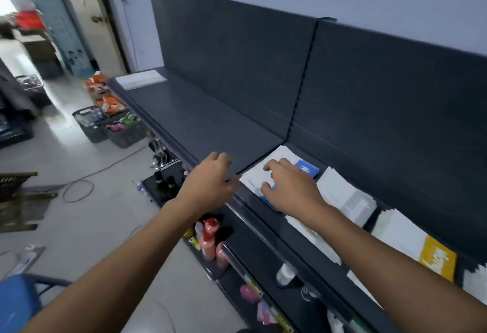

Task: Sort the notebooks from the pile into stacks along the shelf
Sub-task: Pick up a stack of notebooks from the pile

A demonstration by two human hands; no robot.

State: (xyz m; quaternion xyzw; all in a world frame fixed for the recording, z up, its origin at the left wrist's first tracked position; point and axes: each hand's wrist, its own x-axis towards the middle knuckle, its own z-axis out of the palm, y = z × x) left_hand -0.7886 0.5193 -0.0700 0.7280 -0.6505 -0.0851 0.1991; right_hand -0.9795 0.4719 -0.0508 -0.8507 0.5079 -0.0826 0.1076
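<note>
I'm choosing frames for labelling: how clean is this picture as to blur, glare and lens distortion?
Head view: the wide-angle lens bows the shelf; the bright room at far left is washed out and smeared; the left hand and right hand read fairly sharp; the yellow notebook at far right has blocky, jagged edges.

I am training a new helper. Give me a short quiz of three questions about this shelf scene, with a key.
1. True or false: the right hand rests on a blue-and-white notebook.
2. The yellow-banded notebook lies: A) left of that hand, B) right of that hand, C) under it.
3. Fill in: the goods on the floor sit in dark ____.
Key: 1 true; 2 B; 3 baskets.
</note>
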